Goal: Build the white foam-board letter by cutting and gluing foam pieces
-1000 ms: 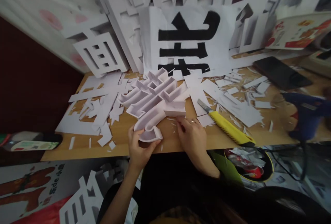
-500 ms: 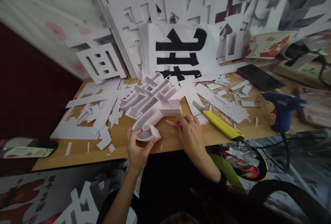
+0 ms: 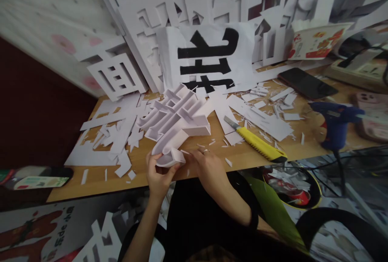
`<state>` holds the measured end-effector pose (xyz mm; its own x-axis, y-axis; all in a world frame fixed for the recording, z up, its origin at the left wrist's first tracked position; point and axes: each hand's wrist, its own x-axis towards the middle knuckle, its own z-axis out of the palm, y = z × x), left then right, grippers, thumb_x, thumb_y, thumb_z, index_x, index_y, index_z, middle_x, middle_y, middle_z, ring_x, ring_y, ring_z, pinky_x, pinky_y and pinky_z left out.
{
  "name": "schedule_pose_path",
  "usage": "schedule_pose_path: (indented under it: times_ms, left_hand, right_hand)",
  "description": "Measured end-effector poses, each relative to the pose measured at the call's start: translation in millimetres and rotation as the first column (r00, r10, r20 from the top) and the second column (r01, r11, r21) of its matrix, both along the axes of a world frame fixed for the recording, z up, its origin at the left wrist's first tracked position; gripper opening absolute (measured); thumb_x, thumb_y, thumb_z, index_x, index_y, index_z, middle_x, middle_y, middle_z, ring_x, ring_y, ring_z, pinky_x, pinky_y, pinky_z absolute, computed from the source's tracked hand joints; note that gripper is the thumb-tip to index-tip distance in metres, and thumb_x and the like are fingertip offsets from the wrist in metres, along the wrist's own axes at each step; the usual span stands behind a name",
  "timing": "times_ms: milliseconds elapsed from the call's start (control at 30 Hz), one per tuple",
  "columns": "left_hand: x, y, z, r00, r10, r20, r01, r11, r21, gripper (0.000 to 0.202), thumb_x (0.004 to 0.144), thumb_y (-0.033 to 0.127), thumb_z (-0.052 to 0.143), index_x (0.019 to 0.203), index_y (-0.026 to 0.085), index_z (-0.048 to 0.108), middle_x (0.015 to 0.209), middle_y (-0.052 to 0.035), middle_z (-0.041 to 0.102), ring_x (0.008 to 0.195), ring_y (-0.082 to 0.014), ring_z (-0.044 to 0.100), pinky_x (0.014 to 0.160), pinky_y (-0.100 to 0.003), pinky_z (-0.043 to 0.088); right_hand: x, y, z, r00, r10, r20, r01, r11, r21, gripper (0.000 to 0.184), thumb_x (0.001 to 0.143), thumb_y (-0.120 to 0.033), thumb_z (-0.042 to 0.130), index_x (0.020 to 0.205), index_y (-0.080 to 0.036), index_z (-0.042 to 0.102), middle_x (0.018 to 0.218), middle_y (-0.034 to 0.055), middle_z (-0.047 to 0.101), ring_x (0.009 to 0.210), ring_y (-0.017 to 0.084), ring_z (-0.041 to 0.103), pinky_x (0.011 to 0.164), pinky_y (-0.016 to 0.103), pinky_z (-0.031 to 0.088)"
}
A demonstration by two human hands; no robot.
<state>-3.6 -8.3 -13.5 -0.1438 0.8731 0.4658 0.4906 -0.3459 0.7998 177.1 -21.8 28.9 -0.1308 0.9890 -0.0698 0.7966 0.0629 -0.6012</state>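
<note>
Evidently pinching the white character (image 3: 177, 118) in left hand (image 3: 159, 178) to steady its curl, perhaps pinching a sliver (image 3: 184, 152) in right hand (image 3: 209, 169).

You have one camera, worn on your head, facing forward and down across the worktop (image 3: 97, 179), your left hand (image 3: 159, 176) and right hand (image 3: 209, 169) near below.
</note>
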Motion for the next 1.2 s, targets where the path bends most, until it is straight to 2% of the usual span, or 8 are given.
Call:
schedule_pose_path:
  times_ms: [200,400,667,900,1200]
  left_hand:
    - [-3,-1,-3.6,0.999,0.028,-0.016,-0.029,0.999,-0.037,0.051,0.067,0.054,0.083,0.1,0.021,0.062,0.104,-0.0048,0.055,0.102,-0.0238,0.062,0.086,-0.036,0.056]
    - [-5,-3,-4.1,0.999,0.037,-0.037,-0.039,0.998,-0.05,0.051,0.067,0.053,0.083,0.102,0.021,0.061,0.107,-0.0054,0.055,0.105,-0.0244,0.061,0.091,-0.038,0.055]
    - [-6,-2,-4.0,0.998,0.048,-0.051,-0.049,0.999,-0.024,0.051,0.066,0.051,0.084,0.101,0.021,0.062,0.105,-0.0049,0.054,0.103,-0.0243,0.061,0.089,-0.037,0.054]
    - [-6,-2,-3.8,0.997,0.052,-0.061,-0.054,0.998,-0.036,0.052,0.066,0.052,0.083,0.102,0.021,0.061,0.105,-0.0052,0.055,0.103,-0.0245,0.062,0.086,-0.037,0.055]
    - [-5,-3,-2.4,0.994,0.073,-0.076,-0.075,0.997,-0.035,0.054,0.066,0.055,0.082,0.101,0.02,0.062,0.107,-0.0057,0.055,0.105,-0.0253,0.062,0.086,-0.037,0.056]
  right_hand:
    - [3,-5,0.5,1.0,0.0,-0.022,0.0,1.0,-0.011,0.028,0.102,-0.011,0.045,0.107,-0.018,0.072,0.098,0.009,0.071,0.088,0.021,0.067,0.071,0.028,0.042]
    - [4,-8,-2.9,0.998,0.023,-0.055,-0.023,1.0,-0.013,0.029,0.1,-0.009,0.047,0.111,-0.019,0.072,0.101,0.0083,0.072,0.091,0.021,0.066,0.074,0.027,0.042]
    - [6,-13,-9.1,0.998,0.014,-0.058,-0.014,1.0,-0.008,0.031,0.1,-0.01,0.049,0.118,-0.021,0.072,0.106,0.0083,0.072,0.094,0.022,0.066,0.074,0.028,0.042]
    - [11,-13,-12.0,0.998,0.014,-0.054,-0.013,1.0,0.021,0.03,0.1,-0.013,0.05,0.115,-0.025,0.073,0.101,0.0058,0.074,0.093,0.021,0.065,0.072,0.028,0.042]
    - [19,-13,-15.0,0.995,0.094,0.011,-0.095,0.995,0.032,0.038,0.096,-0.01,0.049,0.121,-0.029,0.071,0.108,0.006,0.074,0.097,0.023,0.065,0.072,0.03,0.041]
